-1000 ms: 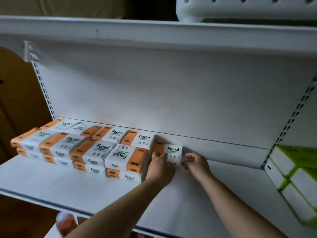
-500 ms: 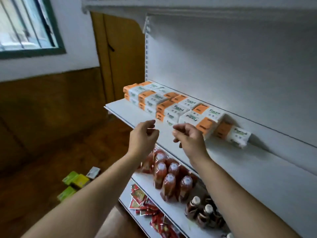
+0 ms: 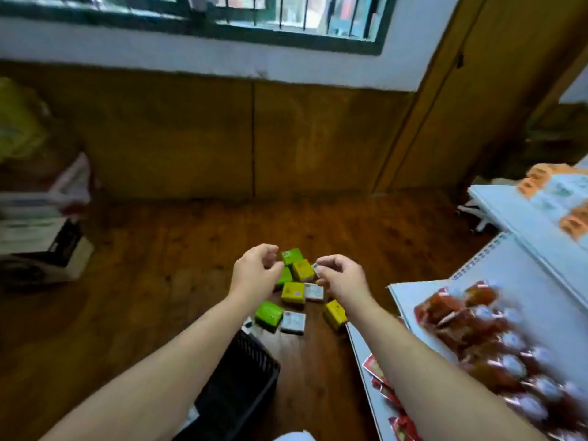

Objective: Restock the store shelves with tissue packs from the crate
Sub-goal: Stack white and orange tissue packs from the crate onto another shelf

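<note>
Both my hands hang in mid-air over the wooden floor, fingers loosely curled and holding nothing: my left hand [image 3: 256, 271] and my right hand [image 3: 342, 275]. Below and beyond them several green, yellow and white tissue packs [image 3: 292, 292] lie scattered on the floor. A black plastic crate [image 3: 237, 389] stands on the floor under my left forearm; its inside is hidden. At the right edge the white shelf [image 3: 509, 218] carries orange-and-white tissue packs [image 3: 560, 198], blurred.
A lower shelf [image 3: 410, 294] at the right holds red-brown bottles [image 3: 483, 338] with white caps, and red sachets [image 3: 378, 374] lie on the shelf below. Boxes [image 3: 38, 237] are piled at the left wall. A barred window [image 3: 286, 17] and a wooden door [image 3: 477, 90] stand ahead.
My view has swung left from the shelf to the floor. Both hands left the orange pack on the shelf, drew back and now hover empty over the scattered packs.
</note>
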`<action>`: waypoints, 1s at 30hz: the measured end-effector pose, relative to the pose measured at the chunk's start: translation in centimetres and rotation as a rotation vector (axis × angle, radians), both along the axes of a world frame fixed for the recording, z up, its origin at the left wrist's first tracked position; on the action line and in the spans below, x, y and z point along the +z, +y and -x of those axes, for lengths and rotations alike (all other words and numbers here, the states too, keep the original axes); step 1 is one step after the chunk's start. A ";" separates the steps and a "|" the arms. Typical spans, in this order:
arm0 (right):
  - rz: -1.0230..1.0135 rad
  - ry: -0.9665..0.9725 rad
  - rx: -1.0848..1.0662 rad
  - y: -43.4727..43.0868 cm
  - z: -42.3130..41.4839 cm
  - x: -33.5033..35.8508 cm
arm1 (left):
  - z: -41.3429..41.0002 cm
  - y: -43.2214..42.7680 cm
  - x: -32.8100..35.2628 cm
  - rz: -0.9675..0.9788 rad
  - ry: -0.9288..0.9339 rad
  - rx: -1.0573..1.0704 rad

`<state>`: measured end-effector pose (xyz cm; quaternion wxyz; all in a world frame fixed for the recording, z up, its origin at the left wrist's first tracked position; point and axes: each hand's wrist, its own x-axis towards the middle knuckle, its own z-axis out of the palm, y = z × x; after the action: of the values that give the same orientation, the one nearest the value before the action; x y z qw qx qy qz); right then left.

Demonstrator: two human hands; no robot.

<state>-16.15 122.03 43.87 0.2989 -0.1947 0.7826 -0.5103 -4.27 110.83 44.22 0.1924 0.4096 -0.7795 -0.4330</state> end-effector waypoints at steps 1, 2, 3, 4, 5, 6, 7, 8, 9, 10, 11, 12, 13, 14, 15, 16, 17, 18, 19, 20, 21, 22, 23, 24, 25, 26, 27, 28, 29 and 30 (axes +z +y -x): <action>-0.030 -0.028 0.035 -2.2 -1.1 -1.0 | -1.7 -1.7 -1.0 -0.027 -0.028 0.041; -0.061 -0.057 0.071 -4.1 -2.1 -1.9 | -3.3 -3.3 -2.1 -0.062 -0.052 0.087; -0.099 -0.080 0.116 -5.9 -3.2 -2.8 | -5.0 -4.6 -3.1 -0.099 -0.072 0.133; -0.137 -0.093 0.165 -7.5 -4.2 -3.5 | -6.5 -5.7 -4.2 -0.135 -0.088 0.175; -0.176 -0.098 0.219 -9.0 -5.0 -4.5 | -8.0 -6.6 -5.3 -0.171 -0.100 0.215; -0.208 -0.100 0.271 -10.4 -5.8 -5.5 | -9.4 -7.4 -6.4 -0.209 -0.109 0.259; -0.240 -0.100 0.324 -11.7 -6.5 -6.6 | -10.7 -8.1 -7.7 -0.248 -0.113 0.310; -0.272 -0.101 0.377 -13.0 -7.2 -7.8 | -11.9 -8.6 -9.0 -0.290 -0.114 0.367; -0.307 -0.109 0.426 -14.1 -7.9 -9.2 | -13.1 -9.0 -10.5 -0.339 -0.112 0.428; -0.343 -0.122 0.469 -15.2 -8.5 -10.7 | -14.3 -9.3 -12.0 -0.393 -0.103 0.499; -0.382 -0.132 0.516 -16.1 -9.2 -12.4 | -15.4 -9.3 -13.7 -0.451 -0.092 0.579; -0.423 -0.136 0.571 -16.9 -9.9 -14.1 | -16.5 -9.1 -15.5 -0.508 -0.085 0.662; -0.470 -0.131 0.634 -17.6 -10.5 -16.1 | -17.5 -8.8 -17.3 -0.564 -0.085 0.745; -0.514 -0.124 0.697 -18.3 -11.2 -18.1 | -18.4 -8.4 -19.2 -0.613 -0.089 0.821; -0.552 -0.119 0.754 -18.8 -11.8 -20.4 | -19.2 -7.9 -21.2 -0.660 -0.095 0.886; -0.583 -0.111 0.807 -19.4 -12.4 -22.8 | -19.9 -7.4 -23.4 -0.704 -0.094 0.946; -0.613 -0.100 0.858 -19.8 -13.0 -25.4 | -20.6 -6.9 -25.7 -0.745 -0.089 0.998; -0.643 -0.092 0.906 -20.3 -13.7 -28.2 | -21.2 -6.4 -28.3 -0.780 -0.083 1.047; -0.679 -0.091 0.940 -20.6 -14.3 -31.1 | -21.8 -5.8 -31.0 -0.813 -0.080 1.088; -0.716 -0.096 0.972 -20.8 -14.9 -34.2 | -22.3 -5.2 -33.9 -0.844 -0.077 1.123; -0.752 -0.100 1.003 -21.0 -15.4 -37.6 | -22.8 -4.5 -37.0 -0.878 -0.079 1.150; -0.788 -0.099 1.034 -21.1 -15.9 -40.9 | -23.2 -3.7 -40.1 -0.912 -0.088 1.174; -0.827 -0.089 1.062 -21.1 -16.3 -44.3 | -23.6 -2.9 -43.2 -0.947 -0.100 1.198; -0.854 -0.073 1.090 -21.0 -16.6 -47.5 | -23.9 -2.4 -46.4 -0.980 -0.104 1.222; -0.876 -0.053 1.119 -20.9 -16.9 -50.6 | -24.2 -2.0 -49.7 -1.013 -0.100 1.242; -0.898 -0.023 1.150 -20.9 -17.2 -53.6 | -24.6 -1.8 -52.8 -1.037 -0.095 1.257; -0.916 0.008 1.167 -20.9 -17.6 -56.5 | -24.9 -1.8 -55.7 -1.050 -0.101 1.266; -0.926 0.028 1.173 -21.0 -17.9 -59.3 | -25.2 -1.9 -58.7 -1.051 -0.111 1.270; -0.925 0.016 1.161 -21.2 -18.2 -61.9 | -25.4 -2.2 -61.4 -1.043 -0.109 1.273; -0.921 -0.016 1.137 -21.4 -18.6 -64.3 | -25.6 -2.6 -63.8 -1.029 -0.100 1.272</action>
<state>2.44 100.62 -20.43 0.5746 -0.4216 0.6938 0.1032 21.31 108.21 -19.56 0.1544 0.8293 -0.1098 -0.5257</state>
